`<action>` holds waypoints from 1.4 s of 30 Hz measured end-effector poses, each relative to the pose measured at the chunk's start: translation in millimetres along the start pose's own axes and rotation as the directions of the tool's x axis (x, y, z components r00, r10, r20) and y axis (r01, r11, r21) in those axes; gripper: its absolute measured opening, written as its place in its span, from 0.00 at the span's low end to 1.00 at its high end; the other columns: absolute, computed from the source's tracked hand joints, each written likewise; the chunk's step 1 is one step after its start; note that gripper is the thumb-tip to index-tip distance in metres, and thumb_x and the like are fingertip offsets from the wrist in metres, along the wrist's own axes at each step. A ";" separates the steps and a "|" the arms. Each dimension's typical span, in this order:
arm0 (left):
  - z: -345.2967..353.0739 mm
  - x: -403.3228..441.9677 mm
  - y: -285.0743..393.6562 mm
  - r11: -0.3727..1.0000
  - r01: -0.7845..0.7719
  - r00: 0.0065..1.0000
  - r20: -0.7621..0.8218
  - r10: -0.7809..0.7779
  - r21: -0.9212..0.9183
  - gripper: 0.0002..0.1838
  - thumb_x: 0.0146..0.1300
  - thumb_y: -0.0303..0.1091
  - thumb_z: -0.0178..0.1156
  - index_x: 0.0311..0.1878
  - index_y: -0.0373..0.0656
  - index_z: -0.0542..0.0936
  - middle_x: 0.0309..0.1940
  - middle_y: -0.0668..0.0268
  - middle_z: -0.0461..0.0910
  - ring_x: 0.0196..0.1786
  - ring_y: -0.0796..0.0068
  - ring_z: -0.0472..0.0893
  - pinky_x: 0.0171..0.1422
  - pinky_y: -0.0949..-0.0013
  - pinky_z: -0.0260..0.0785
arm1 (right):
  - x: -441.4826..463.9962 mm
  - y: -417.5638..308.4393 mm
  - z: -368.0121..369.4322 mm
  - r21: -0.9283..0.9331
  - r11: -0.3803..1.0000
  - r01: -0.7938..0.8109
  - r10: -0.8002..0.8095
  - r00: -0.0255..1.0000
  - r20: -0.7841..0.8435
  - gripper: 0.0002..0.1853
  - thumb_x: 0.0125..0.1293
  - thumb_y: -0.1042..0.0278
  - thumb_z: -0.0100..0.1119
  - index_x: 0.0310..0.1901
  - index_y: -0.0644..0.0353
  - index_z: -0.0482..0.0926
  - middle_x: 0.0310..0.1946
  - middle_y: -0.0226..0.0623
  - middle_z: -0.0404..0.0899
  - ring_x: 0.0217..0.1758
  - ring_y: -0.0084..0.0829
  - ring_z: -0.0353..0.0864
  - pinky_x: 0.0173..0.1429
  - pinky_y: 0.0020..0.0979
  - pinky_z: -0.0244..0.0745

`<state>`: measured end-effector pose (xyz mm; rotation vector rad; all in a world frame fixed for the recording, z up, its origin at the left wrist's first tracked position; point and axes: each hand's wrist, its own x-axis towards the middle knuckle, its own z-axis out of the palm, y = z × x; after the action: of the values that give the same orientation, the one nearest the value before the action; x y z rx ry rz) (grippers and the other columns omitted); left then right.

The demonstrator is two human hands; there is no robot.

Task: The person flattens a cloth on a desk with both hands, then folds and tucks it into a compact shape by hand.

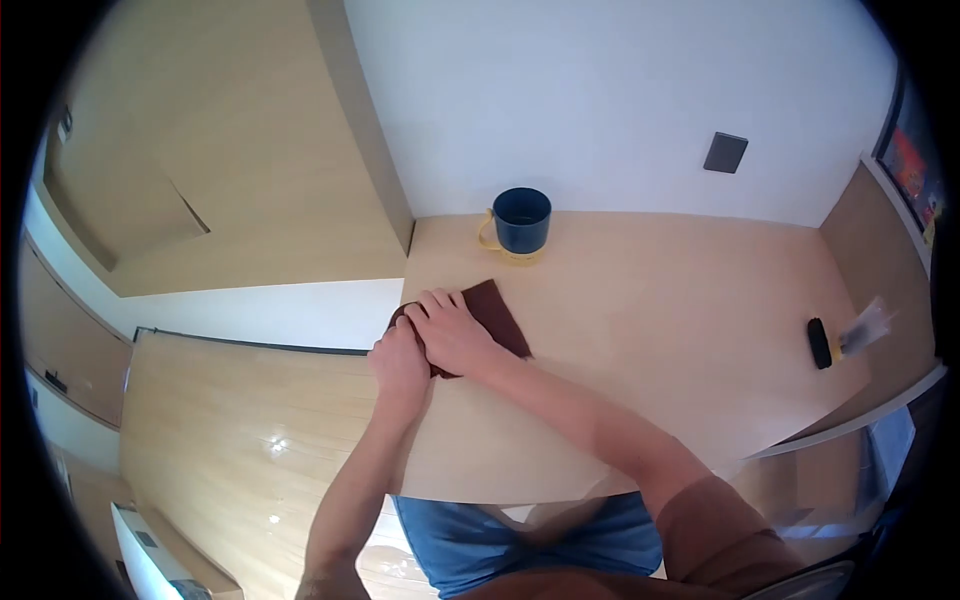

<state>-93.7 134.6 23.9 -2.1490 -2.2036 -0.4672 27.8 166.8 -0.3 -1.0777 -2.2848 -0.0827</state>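
- Left of centre, the left hand (397,358) is clutching maroon cloth (492,315)
- Right hand (447,332) is pressing it, grip unclear
- Above, a mug (522,224) is standing

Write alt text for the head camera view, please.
A person's left hand and right hand are on a dark red cloth at the left edge of a light wooden table. Beyond the cloth, a dark blue, yellow-handled mug stands near the white wall. A black object lies toward the right.
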 end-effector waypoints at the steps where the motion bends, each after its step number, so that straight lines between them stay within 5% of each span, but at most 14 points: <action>1: 0.8 3.6 -4.4 1.000 0.027 1.000 -0.007 -0.027 0.010 0.05 0.69 0.32 0.60 0.43 0.40 0.79 0.36 0.54 0.88 0.40 0.51 0.90 0.43 0.53 0.83 | 10.0 5.1 12.6 0.047 0.998 0.032 -0.032 0.999 -0.020 0.16 0.67 0.65 0.57 0.54 0.60 0.79 0.51 0.42 0.76 0.60 0.43 0.72 0.65 0.45 0.66; 8: 36.5 51.9 8.3 0.980 0.097 0.984 -0.166 -0.068 0.175 0.04 0.73 0.31 0.56 0.43 0.43 0.79 0.36 0.61 0.87 0.40 0.61 0.90 0.42 0.61 0.84 | 71.9 72.6 36.1 0.361 0.923 0.133 -0.151 0.988 0.020 0.11 0.64 0.68 0.61 0.47 0.56 0.82 0.47 0.41 0.80 0.57 0.47 0.77 0.62 0.44 0.72; 9: 40.9 56.3 15.9 0.970 0.090 0.982 -0.185 -0.048 0.226 0.04 0.73 0.32 0.56 0.42 0.44 0.79 0.36 0.62 0.87 0.40 0.63 0.90 0.40 0.62 0.84 | 77.1 79.8 27.9 0.356 0.934 0.014 -0.064 0.990 0.127 0.11 0.64 0.72 0.60 0.47 0.55 0.83 0.47 0.42 0.81 0.57 0.47 0.78 0.63 0.45 0.72; 12: 56.1 73.6 36.7 0.958 0.057 0.973 -0.229 0.009 0.281 0.05 0.73 0.33 0.56 0.39 0.48 0.78 0.33 0.65 0.87 0.37 0.68 0.90 0.36 0.65 0.84 | 85.9 116.5 33.1 0.358 0.934 -0.014 -0.019 0.996 0.090 0.11 0.64 0.74 0.58 0.47 0.55 0.83 0.48 0.42 0.82 0.57 0.47 0.78 0.64 0.45 0.73; 24: 103.1 120.2 133.2 0.958 -0.276 0.937 -0.198 0.287 0.082 0.07 0.74 0.36 0.53 0.40 0.48 0.79 0.35 0.63 0.87 0.38 0.64 0.90 0.39 0.59 0.84 | 10.3 219.5 -40.8 0.180 0.969 -0.166 0.184 0.979 -0.084 0.09 0.63 0.74 0.61 0.45 0.59 0.80 0.42 0.42 0.81 0.52 0.46 0.79 0.59 0.45 0.75; 28: 115.4 110.2 201.6 0.925 -0.378 0.913 -0.157 0.376 0.018 0.06 0.72 0.36 0.54 0.41 0.47 0.79 0.37 0.62 0.86 0.40 0.63 0.90 0.39 0.59 0.83 | -39.7 254.0 -89.5 0.122 0.952 -0.279 0.287 0.957 -0.047 0.10 0.62 0.72 0.61 0.45 0.59 0.79 0.46 0.44 0.81 0.57 0.49 0.78 0.63 0.48 0.74; 36: 128.1 44.2 337.0 0.794 -0.605 0.777 -0.258 0.574 -0.055 0.04 0.69 0.34 0.57 0.41 0.46 0.79 0.35 0.62 0.86 0.38 0.64 0.90 0.37 0.60 0.83 | -168.1 296.1 -188.3 -0.045 0.903 -0.428 0.417 0.896 -0.150 0.10 0.63 0.72 0.61 0.46 0.58 0.78 0.41 0.45 0.80 0.49 0.48 0.78 0.56 0.45 0.74; 37: 131.4 36.9 349.6 0.783 -0.618 0.767 -0.274 0.581 -0.069 0.05 0.69 0.35 0.59 0.41 0.46 0.79 0.32 0.64 0.86 0.40 0.64 0.89 0.40 0.59 0.83 | -182.8 297.1 -197.8 -0.054 0.889 -0.455 0.443 0.883 -0.156 0.10 0.63 0.71 0.61 0.46 0.58 0.78 0.42 0.45 0.80 0.51 0.50 0.78 0.58 0.47 0.74; 38: 134.5 31.3 360.6 0.761 -0.629 0.774 -0.214 0.595 -0.158 0.09 0.69 0.39 0.60 0.41 0.44 0.78 0.37 0.62 0.85 0.51 0.61 0.85 0.57 0.51 0.79 | -196.5 297.2 -205.0 -0.058 0.873 -0.483 0.469 0.868 -0.162 0.10 0.62 0.71 0.61 0.46 0.58 0.79 0.44 0.46 0.81 0.52 0.52 0.79 0.59 0.48 0.75; 40: 106.0 12.7 357.7 0.712 -0.646 0.762 -0.295 0.576 -0.277 0.14 0.68 0.42 0.60 0.46 0.41 0.79 0.49 0.55 0.82 0.65 0.56 0.76 0.72 0.44 0.66 | -213.2 287.3 -214.1 -0.139 0.872 -0.469 0.440 0.877 -0.195 0.11 0.63 0.72 0.60 0.48 0.58 0.80 0.46 0.45 0.80 0.54 0.50 0.78 0.61 0.48 0.74; 42: 98.4 2.8 346.1 0.711 -0.642 0.766 -0.280 0.579 -0.288 0.20 0.69 0.45 0.60 0.53 0.37 0.78 0.58 0.50 0.77 0.70 0.51 0.71 0.78 0.41 0.57 | -227.6 268.8 -219.0 -0.252 0.864 -0.437 0.387 0.894 -0.224 0.12 0.64 0.73 0.60 0.49 0.59 0.81 0.48 0.45 0.80 0.55 0.50 0.78 0.62 0.48 0.73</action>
<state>264.2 160.9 -2.7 -2.7127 -1.2426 -1.0223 440.5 125.6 2.3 -1.6342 -1.8820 -0.3375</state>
